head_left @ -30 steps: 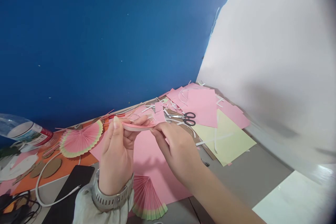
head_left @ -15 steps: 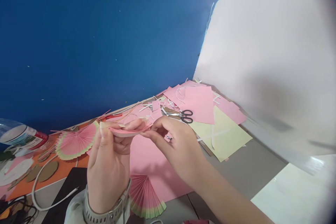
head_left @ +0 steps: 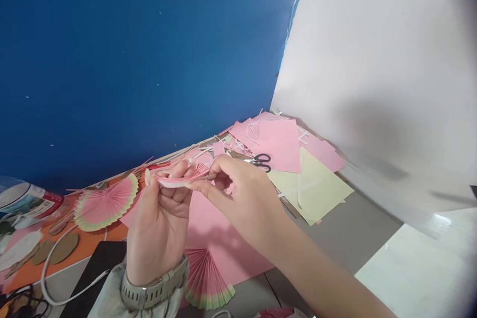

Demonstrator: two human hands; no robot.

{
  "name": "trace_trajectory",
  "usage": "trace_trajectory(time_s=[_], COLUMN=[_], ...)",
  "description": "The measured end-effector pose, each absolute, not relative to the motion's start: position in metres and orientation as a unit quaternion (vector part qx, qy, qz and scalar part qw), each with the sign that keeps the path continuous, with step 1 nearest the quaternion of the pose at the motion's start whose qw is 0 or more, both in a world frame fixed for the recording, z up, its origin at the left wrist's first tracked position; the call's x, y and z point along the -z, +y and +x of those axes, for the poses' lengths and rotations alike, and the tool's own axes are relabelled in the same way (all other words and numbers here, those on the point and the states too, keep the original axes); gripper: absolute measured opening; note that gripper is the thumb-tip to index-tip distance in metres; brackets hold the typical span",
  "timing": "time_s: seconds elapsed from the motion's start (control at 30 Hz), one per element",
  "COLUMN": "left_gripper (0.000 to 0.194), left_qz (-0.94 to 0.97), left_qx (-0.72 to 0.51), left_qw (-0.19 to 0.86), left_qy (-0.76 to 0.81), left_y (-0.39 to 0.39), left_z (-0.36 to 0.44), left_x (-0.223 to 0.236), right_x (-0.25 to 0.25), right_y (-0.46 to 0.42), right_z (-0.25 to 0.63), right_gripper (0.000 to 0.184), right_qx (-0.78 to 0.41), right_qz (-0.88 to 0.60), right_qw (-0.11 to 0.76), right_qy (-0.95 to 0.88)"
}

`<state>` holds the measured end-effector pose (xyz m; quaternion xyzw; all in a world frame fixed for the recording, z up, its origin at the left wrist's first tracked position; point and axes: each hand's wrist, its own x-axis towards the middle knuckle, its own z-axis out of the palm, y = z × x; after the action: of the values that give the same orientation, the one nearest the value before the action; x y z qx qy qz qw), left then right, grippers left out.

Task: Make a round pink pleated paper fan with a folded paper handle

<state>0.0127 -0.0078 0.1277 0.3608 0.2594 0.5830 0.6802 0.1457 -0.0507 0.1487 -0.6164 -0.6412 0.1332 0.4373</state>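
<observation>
A pleated pink paper strip (head_left: 179, 182), folded tight like a closed fan, is held level between both hands. My left hand (head_left: 158, 223), with a watch on its wrist, pinches the left end between thumb and fingers, palm turned up. My right hand (head_left: 242, 198) grips the other end, its thumb along the near edge; the folds spread slightly there. Below the hands, a pink paper fan (head_left: 206, 278) with a green-yellow rim lies partly opened on a pink sheet (head_left: 238, 253). Another such fan (head_left: 106, 201) rests opened to the left.
Black-handled scissors (head_left: 262, 161) lie beyond my right hand, by pink sheets (head_left: 279, 144) and a pale yellow sheet (head_left: 313, 186). Paper scraps lie along the blue wall (head_left: 141, 59). At left are a labelled tub (head_left: 32, 198), cardboard discs (head_left: 64, 248) and a white cable (head_left: 44, 278).
My right hand has shifted left along the pleated strip, and the folds fan out more by its fingers. The left palm has turned further up. The whole view has shifted slightly.
</observation>
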Motion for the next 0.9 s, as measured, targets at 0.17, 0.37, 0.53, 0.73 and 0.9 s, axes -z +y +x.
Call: trace_trajectory(time_s=[0.17,0.37,0.53,0.73,0.9], left_gripper=[0.049,0.041,0.049,0.025,0.030], left_qz=[0.360,0.370,0.364,0.415,0.388], left_qx=[-0.598,-0.610,-0.609,-0.602,-0.604], left_qw=[0.673,0.667,0.677,0.646,0.653], left_qy=[0.244,0.215,0.195,0.220,0.240], left_y=[-0.011,-0.019,-0.023,-0.023,-0.021], left_z=[0.017,0.023,0.026,0.025,0.025], left_x=[-0.127,-0.128,-0.127,-0.117,-0.115], right_x=[-0.146,-0.140,-0.137,-0.134,-0.134], right_y=[-0.050,-0.048,-0.047,-0.047,-0.049], right_z=[0.146,0.150,0.152,0.151,0.151], right_gripper=[0.028,0.029,0.029,0.031,0.031], right_qx=[-0.136,-0.142,-0.144,-0.142,-0.147], right_qz=[-0.611,-0.623,-0.630,-0.623,-0.616], right_qw=[0.460,0.466,0.469,0.475,0.473], right_qy=[-0.630,-0.612,-0.602,-0.605,-0.613])
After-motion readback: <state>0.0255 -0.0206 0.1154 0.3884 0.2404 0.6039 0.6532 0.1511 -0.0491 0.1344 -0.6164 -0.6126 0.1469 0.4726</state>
